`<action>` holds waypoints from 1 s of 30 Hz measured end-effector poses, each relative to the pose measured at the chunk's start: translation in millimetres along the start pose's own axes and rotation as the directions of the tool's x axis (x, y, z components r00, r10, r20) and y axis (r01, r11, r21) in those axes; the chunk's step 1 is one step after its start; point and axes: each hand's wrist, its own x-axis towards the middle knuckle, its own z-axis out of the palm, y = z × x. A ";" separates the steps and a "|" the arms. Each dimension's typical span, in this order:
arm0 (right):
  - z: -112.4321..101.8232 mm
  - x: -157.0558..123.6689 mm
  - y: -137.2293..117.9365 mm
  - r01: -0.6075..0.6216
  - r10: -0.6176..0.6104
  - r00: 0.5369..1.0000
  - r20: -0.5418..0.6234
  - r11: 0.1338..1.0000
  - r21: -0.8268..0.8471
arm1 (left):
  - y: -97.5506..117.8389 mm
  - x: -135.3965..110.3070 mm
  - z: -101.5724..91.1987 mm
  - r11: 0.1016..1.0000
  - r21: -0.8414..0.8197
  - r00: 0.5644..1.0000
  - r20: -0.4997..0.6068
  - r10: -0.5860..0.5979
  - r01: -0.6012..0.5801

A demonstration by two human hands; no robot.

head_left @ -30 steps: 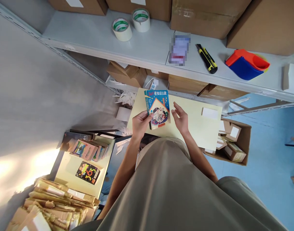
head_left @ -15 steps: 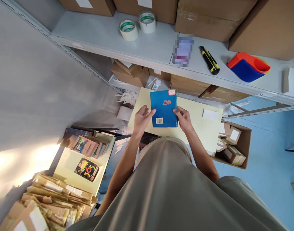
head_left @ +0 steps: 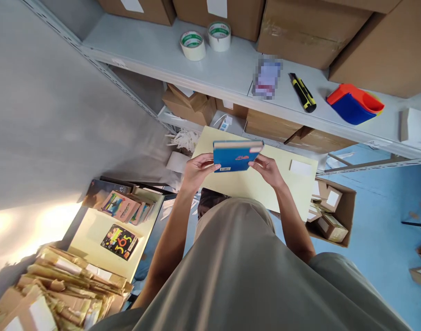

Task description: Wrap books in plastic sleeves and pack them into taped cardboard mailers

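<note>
I hold a small blue book in both hands above a pale yellow table. It is tilted so its top edge and blue back cover with a barcode face me. My left hand grips its left side, fingers curled round the edge. My right hand grips its right side.
A grey shelf ahead carries two tape rolls, a yellow-black utility knife, red and blue trays and cardboard boxes. A low table at left holds picture books. Padded envelopes lie lower left. An open carton stands right.
The book was flipped from its illustrated front to its blue back, my right hand took hold of it, and both hands have now lifted and tilted it nearly edge-on.
</note>
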 end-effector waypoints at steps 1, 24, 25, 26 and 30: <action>-0.9 1.2 -2.3 0.052 -0.052 0.999 -0.006 0.998 -0.031 | 3.7 0.0 -2.2 0.998 0.016 0.998 0.021 0.059 -0.059; 17.4 -0.3 -24.0 0.093 -0.105 0.991 -0.079 0.984 -0.150 | 18.5 -15.4 -30.7 0.966 0.209 0.980 0.155 0.124 -0.155; 17.0 -0.6 -25.3 0.080 -0.089 0.994 -0.058 0.987 -0.138 | 19.8 -15.2 -31.3 0.968 0.198 0.977 0.177 0.119 -0.154; 17.0 -0.6 -25.9 0.070 -0.075 0.996 -0.038 0.991 -0.117 | 20.7 -14.6 -31.5 0.970 0.191 0.975 0.190 0.116 -0.153; 22.9 2.5 -22.3 -0.013 0.010 0.998 -0.054 0.998 -0.068 | 21.9 -11.4 -26.9 0.972 0.225 0.991 0.127 0.046 -0.074</action>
